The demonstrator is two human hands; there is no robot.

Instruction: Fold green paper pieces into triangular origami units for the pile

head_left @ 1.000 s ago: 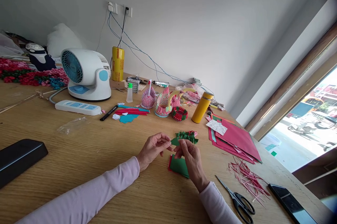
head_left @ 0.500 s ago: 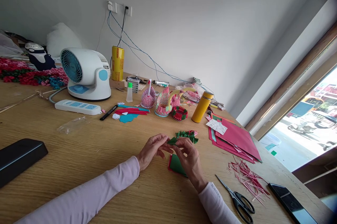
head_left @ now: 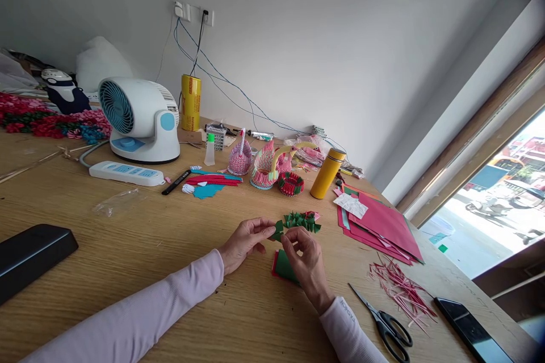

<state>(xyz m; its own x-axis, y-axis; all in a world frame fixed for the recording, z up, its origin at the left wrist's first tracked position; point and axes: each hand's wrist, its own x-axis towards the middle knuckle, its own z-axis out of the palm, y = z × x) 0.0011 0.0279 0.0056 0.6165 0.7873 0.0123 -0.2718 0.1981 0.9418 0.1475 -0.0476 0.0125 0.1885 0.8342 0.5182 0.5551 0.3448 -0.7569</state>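
Between my two hands is a small folded piece of green paper, raised a little above the table. My left hand pinches its left side between thumb and fingers. From the right, the fingertips of my right hand pinch its other side. Just behind lies a pile of folded green paper pieces with some pink at its back. Under my right hand sits a stack of green and red paper rectangles, partly covered by the hand.
Black-handled scissors and red paper strips lie to the right, near a phone. Red paper sheets and a yellow flask stand farther back. Behind are woven paper baskets, a power strip and a fan.
The green paper has turned in my fingers and shows a broader face. My left fingertips have shifted slightly on it, while my right hand has barely moved.
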